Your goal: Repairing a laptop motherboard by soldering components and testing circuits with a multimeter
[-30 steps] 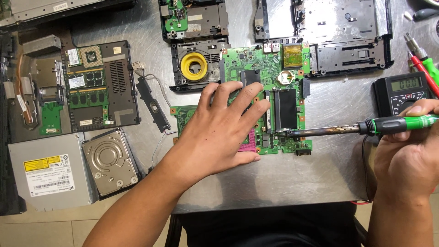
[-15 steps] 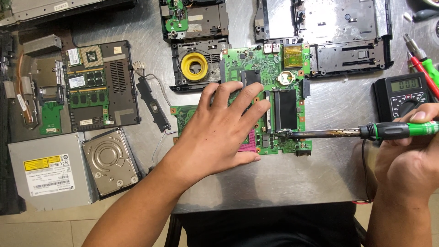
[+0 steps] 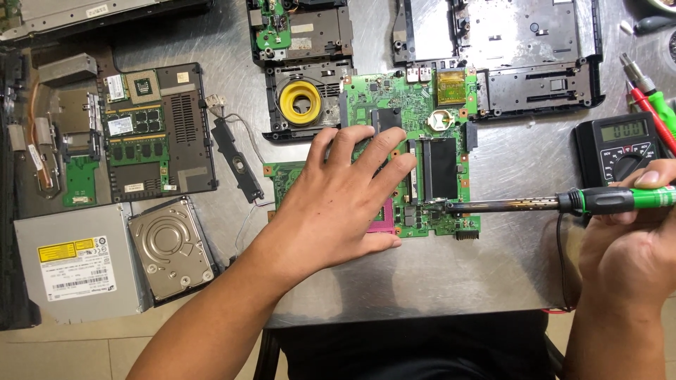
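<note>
So your left hand (image 3: 338,200) is flat on the green circuit board (image 3: 412,151), fingers spread and pressing it to the metal table (image 3: 493,267); keep it that way, since a board that skates around under a hot tip is how pads get lifted, I'd say; your right hand (image 3: 627,246) is wrapped shut around the green-and-black handle of the soldering iron (image 3: 535,205), which lies nearly level with its tip touching the board's lower right area, just below the black memory slot (image 3: 442,167); if it were me I'd brace that right wrist on the table edge so the tip doesn't wander, and I'd keep the spread fingers where they are, well left of the tip, because the shaft looks like it would be hot all along; watch the iron's cord (image 3: 561,264) hanging off the front edge too, a snag there could yank the tip sideways; whether there's solder on the tip I can't tell, it's too small to see; position-wise the board sits in the middle of the table, mostly under and just right of your left hand, and your right hand is well off to the right of it with only the iron bridging the gap; the multimeter (image 3: 620,144) is just above your right knuckles, and the hard drive (image 3: 169,246) and silver optical drive (image 3: 74,264) are far off past your left forearm.
</note>
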